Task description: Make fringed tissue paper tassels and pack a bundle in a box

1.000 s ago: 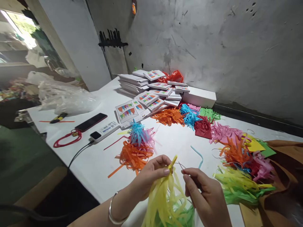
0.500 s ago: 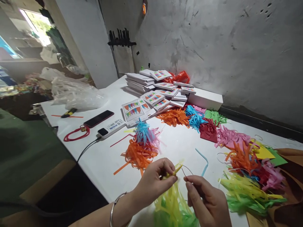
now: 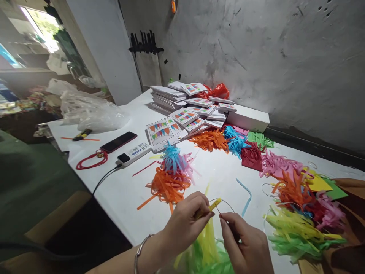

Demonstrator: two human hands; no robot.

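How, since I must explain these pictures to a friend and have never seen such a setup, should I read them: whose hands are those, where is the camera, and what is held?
There is no machine here: these are one person's bare hands. A camera worn on that person's head looks forward and down, so you see roughly what they see.

The left hand pinches the gathered top of some yellow strips. The right hand pinches a thin thread beside that top.

On the white table lie bunches of coloured strips, such as an orange bunch and a blue bunch. Farther back are printed packets, and toward the left a phone and a clear plastic bag.
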